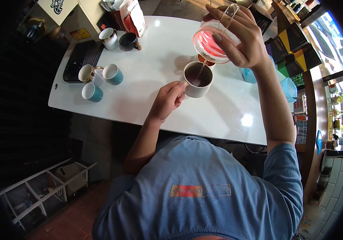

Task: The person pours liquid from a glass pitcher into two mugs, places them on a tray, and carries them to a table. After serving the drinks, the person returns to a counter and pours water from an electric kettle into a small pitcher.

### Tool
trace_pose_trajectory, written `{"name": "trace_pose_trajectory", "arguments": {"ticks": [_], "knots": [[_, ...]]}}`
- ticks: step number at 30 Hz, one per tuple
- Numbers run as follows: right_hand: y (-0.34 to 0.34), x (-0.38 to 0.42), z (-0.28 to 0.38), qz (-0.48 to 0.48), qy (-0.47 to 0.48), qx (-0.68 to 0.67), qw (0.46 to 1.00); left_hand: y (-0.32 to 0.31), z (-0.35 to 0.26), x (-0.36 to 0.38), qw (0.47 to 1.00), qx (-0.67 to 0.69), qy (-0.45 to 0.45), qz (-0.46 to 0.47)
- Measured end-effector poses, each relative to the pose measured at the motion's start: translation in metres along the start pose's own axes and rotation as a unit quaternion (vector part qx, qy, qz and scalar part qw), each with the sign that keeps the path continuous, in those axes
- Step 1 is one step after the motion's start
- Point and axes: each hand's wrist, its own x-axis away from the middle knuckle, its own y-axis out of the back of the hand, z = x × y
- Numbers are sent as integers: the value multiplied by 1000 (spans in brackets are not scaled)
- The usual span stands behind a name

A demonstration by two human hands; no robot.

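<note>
My left hand (166, 100) grips the handle of a whitish mug (196, 91) standing on the white table. Dark liquid shows inside the mug. Above it, my right hand (245, 38) is closed around a clear glass jug (209, 42) with a glass handle and pink-red colour showing through it. The jug is tilted, and a thin stream runs from it down into the mug. Just behind the mug sits an orange-brown cup (210, 63), partly hidden by the mug and the jug.
At left on the table (139, 86) are two teal cups (115, 76), (94, 94), a gold-handled mug (86, 74) and a black flat device (75, 60). Further back are a patterned mug (109, 39), a dark cup (128, 41) and bags (133, 20). Blue containers (249, 76) stand at right.
</note>
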Motion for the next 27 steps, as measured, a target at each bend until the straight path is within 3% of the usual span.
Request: {"name": "trace_pose_trajectory", "arguments": {"ticks": [7,16,21,27], "knots": [[9,-7,12,24,-31,5,999,0,4,0,1000,19,-6,7],[4,-3,4,1,11,1,1000,1,9,1,1000,14,1,-1],[10,-6,11,46,-21,27,998,2,10,1,1000,15,-1,5],[2,1,2,7,10,23,1000,1,10,0,1000,9,-4,7]]}}
